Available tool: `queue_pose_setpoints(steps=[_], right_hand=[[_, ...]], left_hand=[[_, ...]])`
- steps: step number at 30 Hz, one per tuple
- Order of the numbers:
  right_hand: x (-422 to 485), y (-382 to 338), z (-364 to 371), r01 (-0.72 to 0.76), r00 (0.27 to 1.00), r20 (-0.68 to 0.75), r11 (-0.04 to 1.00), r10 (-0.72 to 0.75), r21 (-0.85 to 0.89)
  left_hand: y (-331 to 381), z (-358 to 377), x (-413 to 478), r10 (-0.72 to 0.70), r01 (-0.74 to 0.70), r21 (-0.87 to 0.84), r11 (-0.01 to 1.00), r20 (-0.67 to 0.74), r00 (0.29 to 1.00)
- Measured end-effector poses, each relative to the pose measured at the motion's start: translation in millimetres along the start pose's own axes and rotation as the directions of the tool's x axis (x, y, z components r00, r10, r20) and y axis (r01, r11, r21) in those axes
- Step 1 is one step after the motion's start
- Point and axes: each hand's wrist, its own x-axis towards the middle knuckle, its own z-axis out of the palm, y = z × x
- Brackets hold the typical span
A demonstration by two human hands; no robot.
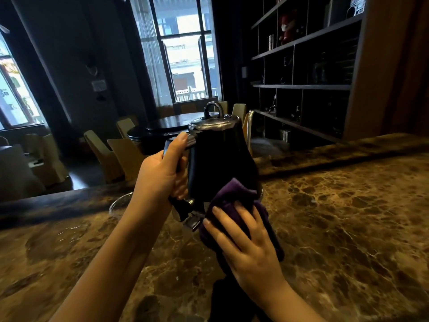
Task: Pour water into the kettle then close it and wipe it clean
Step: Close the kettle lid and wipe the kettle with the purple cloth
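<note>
A black kettle (220,156) with a chrome rim and a ring-handled lid (213,112) is held up above the marble counter (336,228), its lid shut. My left hand (162,170) grips the kettle's handle on its left side, thumb up by the rim. My right hand (246,240) presses a purple cloth (234,196) against the lower front of the kettle body. The cloth hangs down past my wrist. The kettle's base is partly hidden by the cloth.
A clear glass vessel's rim (118,203) shows behind my left forearm on the counter. A raised ledge (348,149) runs along the counter's far edge. Beyond are covered chairs (102,152), a dark round table (167,126) and a shelving unit (306,66).
</note>
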Motion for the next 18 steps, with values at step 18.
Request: queue_pose_setpoints(steps=[18], right_hand=[[111.5, 45.9, -23.5, -0.458, 0.795, 0.011, 0.589, 0.606, 0.666]], left_hand=[[1.1, 14.2, -2.7, 0.056, -0.057, 0.063, 0.996, 0.013, 0.998]])
